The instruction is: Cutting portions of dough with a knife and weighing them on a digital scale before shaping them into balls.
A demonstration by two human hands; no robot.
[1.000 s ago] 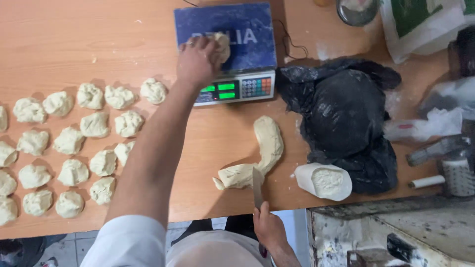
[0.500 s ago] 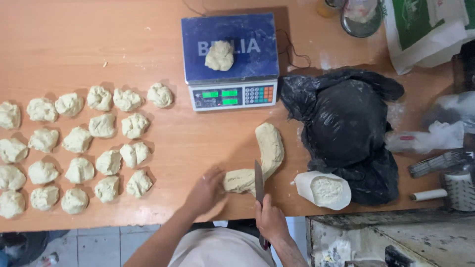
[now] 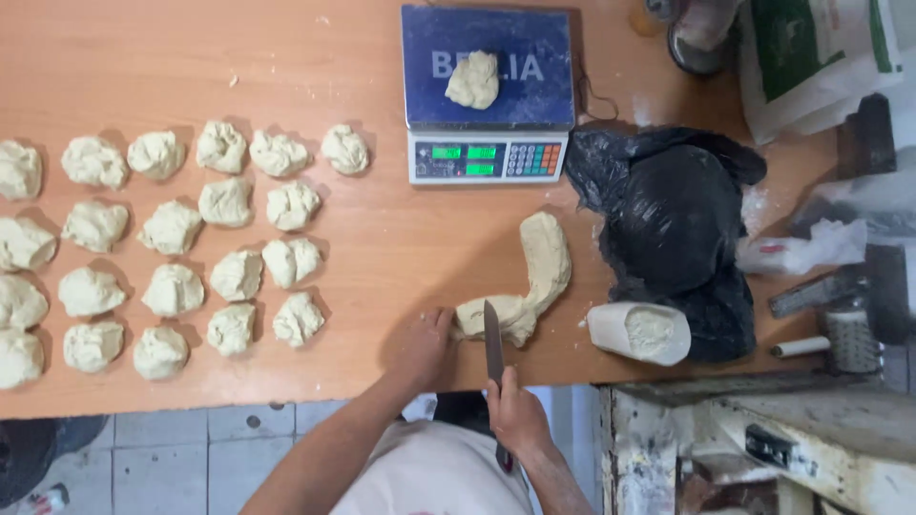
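Note:
A long curved roll of dough (image 3: 534, 277) lies on the wooden table (image 3: 382, 238) near its front edge. My right hand (image 3: 515, 415) grips a knife (image 3: 493, 343) whose blade rests across the roll's near end. My left hand (image 3: 423, 345) touches that same end from the left, fingers bent. One small dough piece (image 3: 473, 80) sits on the blue platform of a digital scale (image 3: 487, 95) at the back.
Several portioned dough balls (image 3: 172, 248) lie in rows on the table's left half. A black plastic bag (image 3: 673, 219) sits right of the roll, with a white cup of flour (image 3: 641, 332) beside it. Bags and tools crowd the right edge.
My left hand left the dough piece on the scale and came back to the near end of the roll. The knife now lies across the roll.

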